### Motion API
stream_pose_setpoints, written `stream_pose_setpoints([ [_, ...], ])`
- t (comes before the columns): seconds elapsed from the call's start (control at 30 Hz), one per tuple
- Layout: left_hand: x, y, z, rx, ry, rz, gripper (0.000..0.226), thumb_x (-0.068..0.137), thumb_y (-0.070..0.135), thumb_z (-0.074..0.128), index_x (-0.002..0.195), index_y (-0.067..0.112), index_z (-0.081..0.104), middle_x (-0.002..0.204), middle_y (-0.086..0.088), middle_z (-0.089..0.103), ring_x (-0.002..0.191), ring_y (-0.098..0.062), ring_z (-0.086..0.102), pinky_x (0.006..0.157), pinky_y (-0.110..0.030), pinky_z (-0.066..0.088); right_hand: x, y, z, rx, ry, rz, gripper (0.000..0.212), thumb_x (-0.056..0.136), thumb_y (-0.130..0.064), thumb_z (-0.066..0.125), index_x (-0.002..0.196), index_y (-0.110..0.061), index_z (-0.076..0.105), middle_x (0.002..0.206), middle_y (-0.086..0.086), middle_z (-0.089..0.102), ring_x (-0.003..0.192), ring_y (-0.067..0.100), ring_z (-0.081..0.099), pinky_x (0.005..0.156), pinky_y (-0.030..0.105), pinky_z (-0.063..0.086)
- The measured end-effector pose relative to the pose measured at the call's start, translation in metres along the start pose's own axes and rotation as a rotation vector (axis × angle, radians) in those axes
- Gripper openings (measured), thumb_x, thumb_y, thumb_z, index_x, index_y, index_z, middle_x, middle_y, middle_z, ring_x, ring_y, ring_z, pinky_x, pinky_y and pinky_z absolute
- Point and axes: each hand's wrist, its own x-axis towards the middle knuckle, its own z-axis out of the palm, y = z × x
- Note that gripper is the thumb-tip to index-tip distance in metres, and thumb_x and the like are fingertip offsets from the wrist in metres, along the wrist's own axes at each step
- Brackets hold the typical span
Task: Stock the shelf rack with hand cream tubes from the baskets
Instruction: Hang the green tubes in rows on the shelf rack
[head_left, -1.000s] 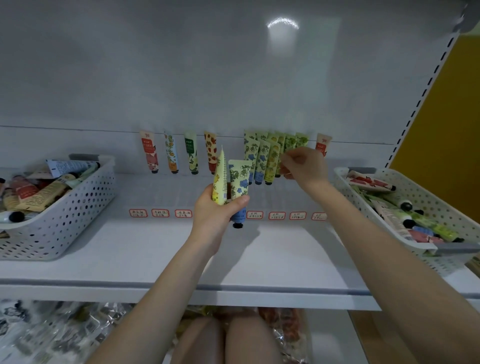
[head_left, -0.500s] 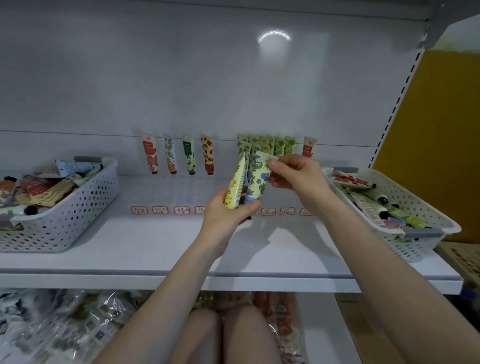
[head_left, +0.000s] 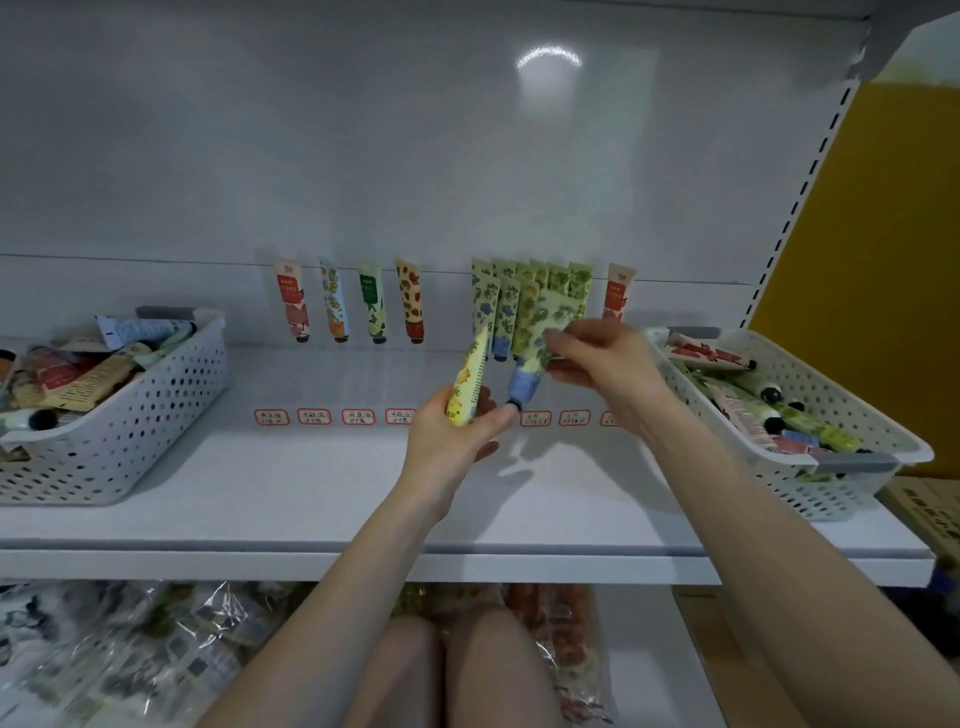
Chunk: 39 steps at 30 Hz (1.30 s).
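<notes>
My left hand (head_left: 451, 435) grips a yellow flowered tube (head_left: 469, 381) upright above the white shelf (head_left: 311, 499). My right hand (head_left: 602, 358) pinches a green-and-blue flowered tube (head_left: 535, 353) by its upper end, cap down, just right of the yellow one. Behind them a row of tubes leans on the back panel: several single ones (head_left: 332, 301) at the left, a tight green cluster (head_left: 530, 291) in the middle, an orange one (head_left: 618, 291) at the right. Two white perforated baskets hold loose tubes, the left basket (head_left: 156, 405) and the right basket (head_left: 831, 415).
Small red-framed labels (head_left: 337, 417) run along the shelf in front of the row. A perforated upright (head_left: 810, 171) and a yellow wall (head_left: 883, 260) are at the right. Plastic-wrapped goods (head_left: 104, 649) lie on the level below, and my knees show under the shelf edge.
My right hand came back from the row, took the green-and-blue tube out of my left hand and drew it to the right. My left hand keeps only the yellow tube.
</notes>
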Motion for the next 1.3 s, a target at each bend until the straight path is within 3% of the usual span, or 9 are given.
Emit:
stream_pose_setpoints([
  [0.17,0.008,-0.004,-0.011,0.123,0.087,0.018,0.024,0.080,0.020,0.072,0.085,0.017,0.049,0.065,-0.003,0.051,0.041,-0.008,0.048,0.041,-0.018,0.044,0.045,0.007,-0.021,-0.213,0.293,-0.107,0.026,0.084,-0.013,0.064,0.084,0.013,0.062,0.085,0.030,0.065,0.062,0.034,0.055,0.062,0.039,0.050],
  [0.27,0.011,-0.006,-0.013,0.142,0.095,0.055,0.025,0.082,0.027,0.068,0.079,0.016,0.046,0.059,0.001,0.041,0.044,-0.010,0.037,0.038,-0.018,0.033,0.067,0.017,-0.020,-0.362,0.316,-0.160,0.033,0.082,-0.016,0.063,0.081,0.017,0.056,0.080,0.035,0.060,0.061,0.025,0.047,0.060,0.033,0.036],
  [0.43,0.018,-0.006,-0.015,0.075,0.069,-0.036,0.011,0.094,0.025,0.051,0.087,0.019,0.046,0.064,-0.002,0.044,0.051,-0.013,0.042,0.041,-0.023,0.036,0.088,0.031,-0.010,-0.461,0.298,-0.207,0.032,0.085,-0.016,0.062,0.080,0.015,0.057,0.080,0.030,0.063,0.073,0.042,0.059,0.061,0.033,0.044],
  [0.57,0.023,-0.007,-0.018,0.041,0.078,-0.068,0.007,0.095,0.014,0.045,0.088,0.017,0.046,0.069,-0.006,0.048,0.055,-0.016,0.048,0.042,-0.024,0.042,0.094,0.037,-0.003,-0.542,0.253,-0.224,0.028,0.088,-0.015,0.059,0.067,0.002,0.052,0.063,0.012,0.053,0.055,0.019,0.044,0.046,0.018,0.027],
  [0.67,0.025,-0.010,-0.020,0.071,0.079,-0.013,0.007,0.092,0.010,0.051,0.089,0.015,0.048,0.075,-0.006,0.054,0.060,-0.016,0.056,0.047,-0.022,0.048,0.098,0.041,0.000,-0.586,0.240,-0.227,0.034,0.088,-0.015,0.060,0.059,-0.007,0.044,0.057,0.007,0.046,0.053,0.016,0.040,0.053,0.026,0.026],
  [0.8,0.026,-0.013,-0.020,0.077,0.072,0.017,0.009,0.091,0.010,0.056,0.096,0.015,0.049,0.081,-0.007,0.059,0.060,-0.012,0.061,0.053,-0.023,0.053,0.100,0.042,0.003,-0.625,0.224,-0.215,0.027,0.089,-0.015,0.060,0.077,0.010,0.059,0.077,0.025,0.061,0.068,0.020,0.047,0.059,0.027,0.028],
  [0.9,0.027,-0.016,-0.020,0.089,0.074,0.028,0.011,0.090,0.010,0.057,0.096,0.016,0.050,0.083,-0.007,0.059,0.059,-0.010,0.060,0.053,-0.022,0.052,0.103,0.040,0.003,-0.688,0.211,-0.195,0.027,0.090,-0.015,0.058,0.075,0.007,0.060,0.071,0.018,0.058,0.066,0.019,0.046,0.055,0.027,0.027],
  [1.03,0.029,-0.018,-0.019,0.098,0.077,0.037,0.015,0.089,0.008,0.058,0.093,0.019,0.049,0.083,-0.009,0.058,0.055,-0.008,0.056,0.050,-0.021,0.050,0.107,0.041,0.003,-0.770,0.204,-0.182,0.043,0.093,-0.015,0.052,0.055,-0.017,0.034,0.055,-0.003,0.038,0.049,0.009,0.034,0.042,0.016,0.023],
  [1.3,0.029,-0.017,-0.016,0.127,0.072,0.054,0.018,0.088,0.009,0.059,0.102,0.012,0.049,0.077,-0.009,0.055,0.056,-0.011,0.052,0.048,-0.020,0.048,0.109,0.039,0.005,-0.849,0.177,-0.174,0.045,0.095,-0.014,0.048,0.054,-0.014,0.030,0.054,0.001,0.035,0.049,0.011,0.031,0.045,0.025,0.022],
])
